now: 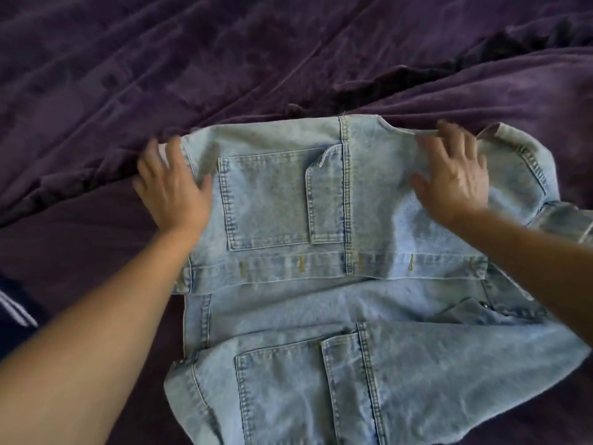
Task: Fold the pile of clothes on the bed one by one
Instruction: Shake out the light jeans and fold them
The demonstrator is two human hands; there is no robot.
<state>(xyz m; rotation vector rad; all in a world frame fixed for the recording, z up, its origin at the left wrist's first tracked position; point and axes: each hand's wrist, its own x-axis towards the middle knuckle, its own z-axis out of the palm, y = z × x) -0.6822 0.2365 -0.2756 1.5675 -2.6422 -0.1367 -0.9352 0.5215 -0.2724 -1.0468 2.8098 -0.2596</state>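
Observation:
A light blue denim jacket lies spread on the purple bed cover, front panels with patch pockets facing up. The far panel is folded over the middle. My left hand rests flat on the far left edge of that panel, fingers spread, partly on the cover. On the far right part of the jacket, near the collar, my right hand lies flat with its fingers apart. Neither hand grips the cloth.
The purple bed cover is rumpled, with deep folds running across the far side. A dark navy garment with white stripes lies at the left edge, near my left forearm.

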